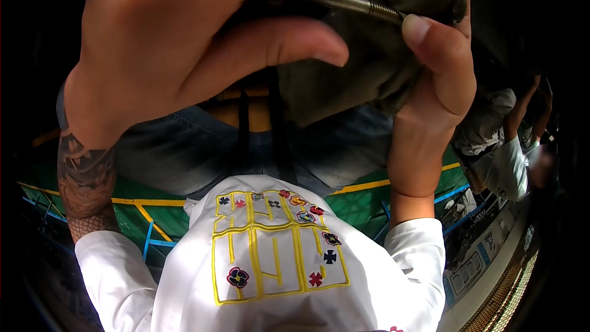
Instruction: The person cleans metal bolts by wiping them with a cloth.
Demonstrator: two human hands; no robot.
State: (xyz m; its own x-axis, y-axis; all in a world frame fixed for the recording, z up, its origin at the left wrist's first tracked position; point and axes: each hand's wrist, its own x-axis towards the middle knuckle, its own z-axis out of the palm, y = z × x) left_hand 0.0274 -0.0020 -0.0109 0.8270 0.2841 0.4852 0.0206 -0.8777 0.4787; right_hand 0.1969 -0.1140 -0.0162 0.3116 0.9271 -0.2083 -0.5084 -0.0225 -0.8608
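Note:
My left hand (153,43) fills the upper left, close to the camera, its thumb stretched out and its fingertips cut off by the top edge. From behind its fingers runs a slightly bent metal rod (350,3) with a ribbed, thread-like end; it appears held there. My right hand (445,64), at the upper right, is closed on a dark green cloth (344,74) that hangs down in folds. The right thumb presses at the rod's ribbed tip against the cloth. The right hand's other fingers are mostly hidden behind the cloth.
My lap in blue jeans (178,147) lies below the hands. Green floor (362,206) with yellow lines surrounds me. At the right are another person's arm and pale sleeve (510,166), beside a light-coloured panel or box (476,264) and other items.

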